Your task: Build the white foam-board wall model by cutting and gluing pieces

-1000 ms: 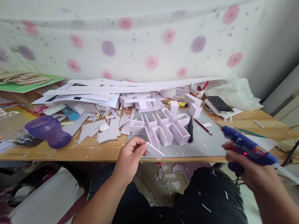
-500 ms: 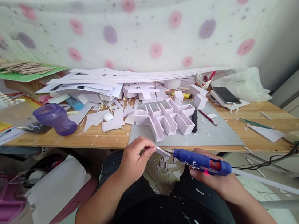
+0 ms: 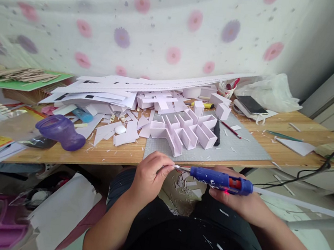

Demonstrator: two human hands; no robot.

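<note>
My left hand pinches a small white strip between thumb and fingers, just past the table's front edge. Wrapped round a blue glue gun is my right hand; a red light glows by its fingers. The gun's nozzle points left and lies along the strip, close to my left fingertips. Beyond both hands, a white branching structure of upright walls rests on the grey cutting mat, with a black object against its right side.
White scraps, a white egg-shaped thing and a purple container lie to the left. Long white sheets are stacked behind. At the right are a phone, a pencil and a black cable.
The glue gun has moved slightly left, its nozzle now further over the strip near my left fingertips. My left hand stays nearly in place and the strip shows less.
</note>
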